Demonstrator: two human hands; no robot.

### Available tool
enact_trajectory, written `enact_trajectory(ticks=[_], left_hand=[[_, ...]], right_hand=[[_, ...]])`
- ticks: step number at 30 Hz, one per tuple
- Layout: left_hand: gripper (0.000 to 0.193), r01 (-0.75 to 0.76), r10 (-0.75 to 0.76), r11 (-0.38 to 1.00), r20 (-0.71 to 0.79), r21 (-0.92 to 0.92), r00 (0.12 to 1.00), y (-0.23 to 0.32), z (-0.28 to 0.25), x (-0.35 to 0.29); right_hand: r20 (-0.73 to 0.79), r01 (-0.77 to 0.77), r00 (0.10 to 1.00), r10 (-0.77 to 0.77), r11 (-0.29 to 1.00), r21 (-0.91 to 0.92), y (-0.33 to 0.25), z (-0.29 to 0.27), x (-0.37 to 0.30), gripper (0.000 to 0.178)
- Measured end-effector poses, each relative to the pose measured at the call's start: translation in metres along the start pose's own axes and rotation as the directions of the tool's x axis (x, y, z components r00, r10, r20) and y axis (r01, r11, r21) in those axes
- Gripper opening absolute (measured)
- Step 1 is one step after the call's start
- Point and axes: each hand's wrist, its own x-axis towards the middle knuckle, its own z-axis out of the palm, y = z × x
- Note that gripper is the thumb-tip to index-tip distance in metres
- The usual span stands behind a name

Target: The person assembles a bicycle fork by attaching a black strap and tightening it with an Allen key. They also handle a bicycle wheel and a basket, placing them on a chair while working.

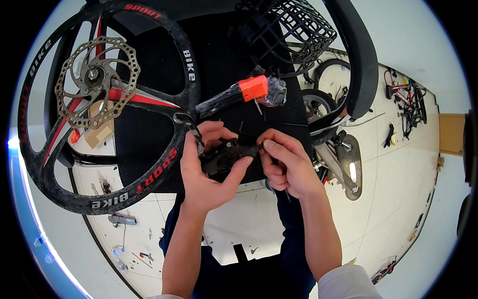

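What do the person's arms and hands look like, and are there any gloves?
No gloves! The left hand and right hand are bare, and I can see no watch. The right forearm is bare up to a whitish sleeve. Below the bare left forearm, just a sliver of pale cloth shows.

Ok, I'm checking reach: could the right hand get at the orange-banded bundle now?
Probably, if the right hand releases the black part: the orange-banded bundle lies ahead, nothing bulky between.

Left hand (209, 172) gripping black part (221, 158); right hand (285, 164) pinching dark piece (260, 145), possibly tool; wheel (144, 98) at left.
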Motion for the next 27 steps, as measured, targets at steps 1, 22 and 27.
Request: enact_trajectory(ticks=[1, 22, 27], left_hand=[[0.064, 0.012, -0.012, 1.0, -0.002, -0.007, 1.0, 0.001, 0.001, 0.001], [0.051, 0.572, -0.564, 0.717, 0.149, -0.398, 0.812, 0.012, 0.002, 0.008], [0.049, 0.614, -0.594, 0.625, 0.217, -0.481, 0.774, 0.012, 0.0, 0.009]], right_hand=[[-0.01, 0.032, 0.999, -0.033, 0.999, -0.023, 0.001, 0.001, 0.0, 0.012], [-0.06, 0.311, 0.929, -0.364, 0.861, -0.402, 0.007, 0.005, -0.001, 0.012], [-0.022, 0.393, 0.877, -0.48, 0.745, -0.539, 0.01, 0.004, 0.0, 0.014]])
